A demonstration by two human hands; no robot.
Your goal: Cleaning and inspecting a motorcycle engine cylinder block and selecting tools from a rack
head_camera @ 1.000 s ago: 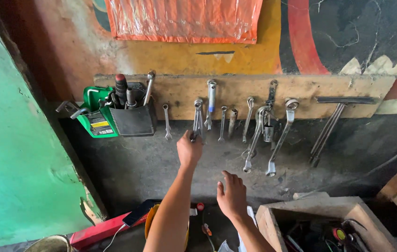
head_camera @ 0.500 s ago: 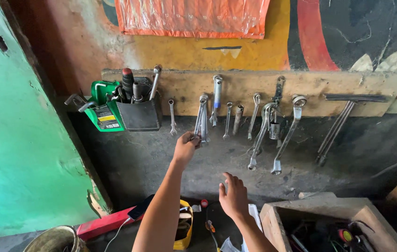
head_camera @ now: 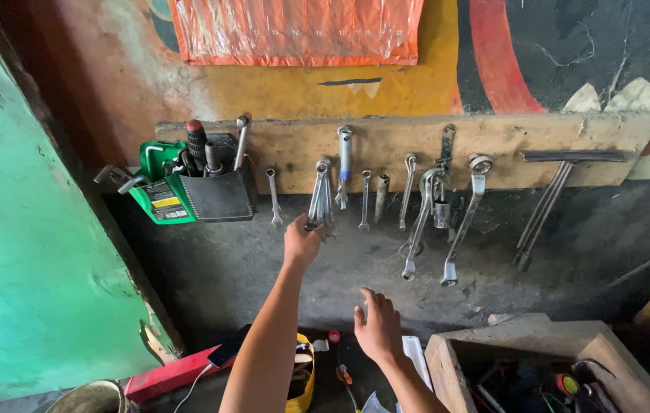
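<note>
your left hand [head_camera: 303,243] is raised to the middle of the frame, fingers pinched around the lower ends of a bunch of steel wrenches [head_camera: 320,200] hanging from the wooden board [head_camera: 508,139]; how many are in your grip is hard to tell. your right hand [head_camera: 375,330] sits lower, at bottom centre, fingers loose and spread, holding nothing, just in front of the dark wall.

at the board's left end a black pouch [head_camera: 221,196] holds a red-topped handle and a few metal tools standing upright, and a green box [head_camera: 158,193] beside it carries bent hex keys. at lower right an open wooden crate [head_camera: 524,344] is cut off by the frame; its contents are a dark tangle, too murky to name. a yellow container [head_camera: 306,376] is partly hidden behind your left forearm.

the board is rough, pale and chipped. more slim grey spanners [head_camera: 421,222] dangle along it to the right, and a long t-shaped bar [head_camera: 547,200] leans at its right end. crinkled orange plastic sheet [head_camera: 298,29] hangs at the top edge, cut off. the left wall is flaking green paint.
</note>
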